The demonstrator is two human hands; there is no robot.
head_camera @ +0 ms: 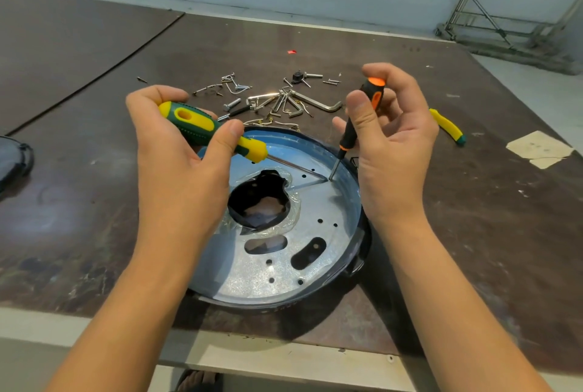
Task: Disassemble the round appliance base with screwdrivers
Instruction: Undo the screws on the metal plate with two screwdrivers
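Left hand (176,155) wraps the yellow-green screwdriver (202,125), right hand (394,152) pinches the orange screwdriver (362,111); tips close at the round base's (262,278) two o'clock. Looks thin, stiff, slippery: brace the rim.

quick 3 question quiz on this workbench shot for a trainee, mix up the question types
1. True or false: the left hand grips the green and yellow screwdriver.
2. The tip of the black and orange screwdriver in the right hand meets the round base where? A) at the centre hole B) near the far right rim C) at the near edge
3. Fill in: a yellow-handled tool lies on the table to the ____ of the right hand.

Key: 1 true; 2 B; 3 right
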